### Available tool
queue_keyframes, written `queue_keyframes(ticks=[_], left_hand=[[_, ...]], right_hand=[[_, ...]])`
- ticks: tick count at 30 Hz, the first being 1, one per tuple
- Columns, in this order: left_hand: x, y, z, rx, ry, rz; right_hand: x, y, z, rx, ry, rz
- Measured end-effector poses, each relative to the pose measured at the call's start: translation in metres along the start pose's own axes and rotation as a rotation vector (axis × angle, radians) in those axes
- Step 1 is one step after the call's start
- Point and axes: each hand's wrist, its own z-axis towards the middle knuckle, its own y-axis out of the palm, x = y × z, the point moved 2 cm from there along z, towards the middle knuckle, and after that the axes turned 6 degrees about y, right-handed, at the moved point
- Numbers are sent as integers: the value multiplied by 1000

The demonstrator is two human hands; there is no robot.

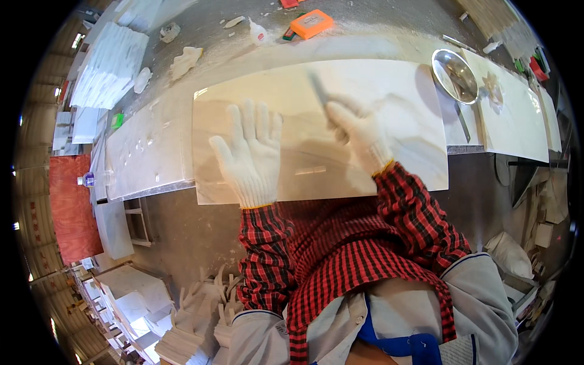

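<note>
A polished, cream-coloured stone slab [340, 173] with grey-brown veins lies in front of me, its near edge close to my apron. My left hand [250, 149], in a white knitted glove, rests flat on the slab's left half with the fingers spread. In the same kind of glove, my right hand [359, 129] is closed round a narrow grey blade [317, 87] over the slab's middle. Motion smears both the blade and the fingers, and the grip hides the handle end. The blade points away from me and slightly left.
A steel bowl [455, 76] stands right of the slab, beside another flat strip tool [463, 125]. Beyond the slab are an orange box [311, 24], a white squeeze bottle [258, 32] and a crumpled cloth [185, 62]. More pale slabs [149, 146] lie left and right.
</note>
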Motion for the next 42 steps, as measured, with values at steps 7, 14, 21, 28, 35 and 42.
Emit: queue_keyframes(ticks=[7,14,21,28,35,42], left_hand=[[-9,-1,-45,-132,-315,-249],[30,-28,-89,221,-48,146],[70,-45,-98,431,213,210],[54,-47,-100,310,166,197],[51,-22,-106,244,166,113],[49,-16,-120,266,159,143]], right_hand=[[14,46,-2,-236,155,320],[-24,-32,21,194,-200,192],[-56,-169,-39,582,-397,-251],[-80,-263,-34,811,-307,-587],[-88,-280,5,649,-193,-877],[-76,-157,-70,659,-638,-1088]])
